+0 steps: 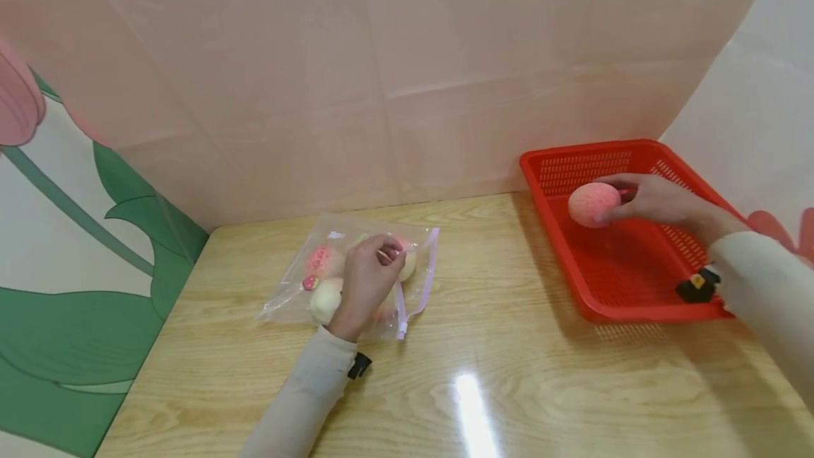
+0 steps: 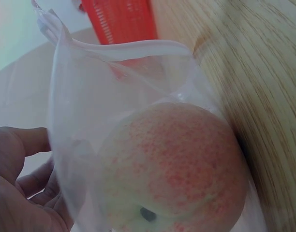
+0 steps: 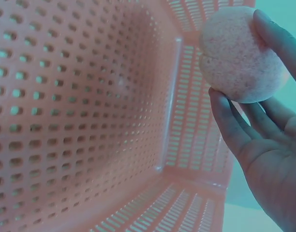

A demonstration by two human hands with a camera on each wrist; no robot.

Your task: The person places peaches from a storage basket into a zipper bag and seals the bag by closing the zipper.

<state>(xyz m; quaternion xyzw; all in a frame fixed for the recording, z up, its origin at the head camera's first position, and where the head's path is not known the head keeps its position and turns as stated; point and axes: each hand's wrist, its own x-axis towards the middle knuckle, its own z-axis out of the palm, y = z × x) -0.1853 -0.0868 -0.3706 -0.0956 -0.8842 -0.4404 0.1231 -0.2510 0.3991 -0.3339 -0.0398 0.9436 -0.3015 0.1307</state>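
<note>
My right hand (image 1: 651, 200) grips a pink-and-cream peach (image 1: 593, 204) above the red plastic basket (image 1: 575, 271). In the right wrist view the thumb lies along one side of the peach (image 3: 235, 58) and the fingers curl under the other. My left hand (image 1: 369, 274) pinches the upper film of a clear zip bag (image 1: 289, 295) near its lilac-edged mouth. Several peaches lie inside the bag, among them a pale one (image 1: 326, 300) and a pink one (image 1: 324, 261). Up close in the left wrist view, a speckled peach (image 2: 182, 159) shows through the film.
A light wood table (image 1: 496, 345) bears the bag at left and the basket at right. The basket's walls and floor are perforated. Behind stands a pinkish covered wall (image 1: 445, 76); a panel with green leaves (image 1: 57, 352) flanks the left side.
</note>
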